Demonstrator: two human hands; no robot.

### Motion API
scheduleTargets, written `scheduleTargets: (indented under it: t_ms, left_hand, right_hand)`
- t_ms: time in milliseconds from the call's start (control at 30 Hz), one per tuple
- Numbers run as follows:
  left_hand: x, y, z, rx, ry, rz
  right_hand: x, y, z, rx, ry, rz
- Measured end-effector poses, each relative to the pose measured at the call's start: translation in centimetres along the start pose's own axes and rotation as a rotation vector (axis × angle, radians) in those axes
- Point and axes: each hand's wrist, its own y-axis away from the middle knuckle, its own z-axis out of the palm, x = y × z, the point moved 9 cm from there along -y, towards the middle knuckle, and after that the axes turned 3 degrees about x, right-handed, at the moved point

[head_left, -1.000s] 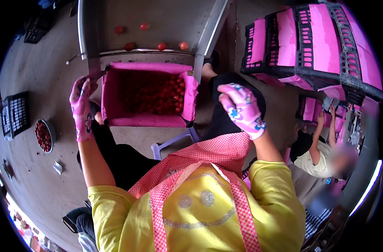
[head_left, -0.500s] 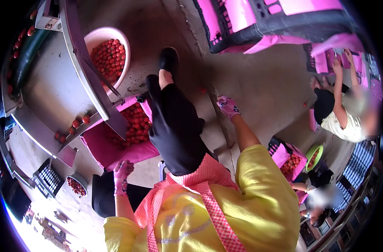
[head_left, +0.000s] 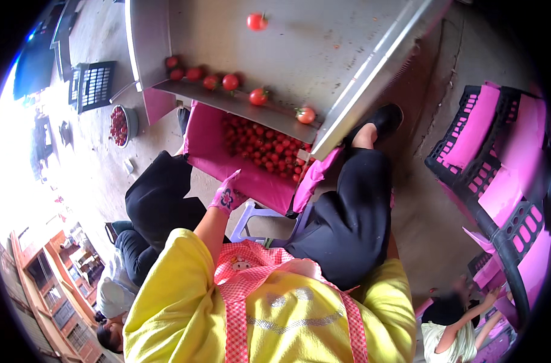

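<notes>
My left hand [head_left: 228, 195], in a pink floral glove, rests against the near side of a pink-lined crate [head_left: 212, 148]. Its fingers look stretched out along the liner, though pink on pink blurs their outline. Small red tomatoes [head_left: 266, 148] fill much of the crate, which sits between my legs below the lip of a metal chute [head_left: 348, 36]. Several tomatoes [head_left: 230, 81] lie along that lip, and a single tomato [head_left: 257, 22] is farther up. Only a sliver of my right hand [head_left: 392, 196] shows beyond my right thigh; its fingers are hidden.
A purple plastic stool [head_left: 246, 219] stands under me. Black crates with pink liners [head_left: 493, 163] are stacked at the right. To the left are a bucket of small red fruit [head_left: 123, 124] and a black crate [head_left: 94, 85]. People sit at lower left [head_left: 115, 290] and lower right [head_left: 453, 327].
My view has swung left, bringing the chute and crate to the middle. My right hand has gone from out over the floor to beside my thigh. My left hand stays near the crate.
</notes>
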Motion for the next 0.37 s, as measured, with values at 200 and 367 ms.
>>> scheduleTargets:
  t_ms: [200,367]
  left_hand:
    - [-0.2,-5.6,1.0,-0.301,-0.382,0.338]
    - [-1.5,-5.3,1.1,-0.202,0.166,0.02]
  right_hand:
    - [-0.4,5.1,-9.6,0.117,-0.848,0.351]
    - [-4.4,9.1,-27.4,0.314,-0.867,0.195]
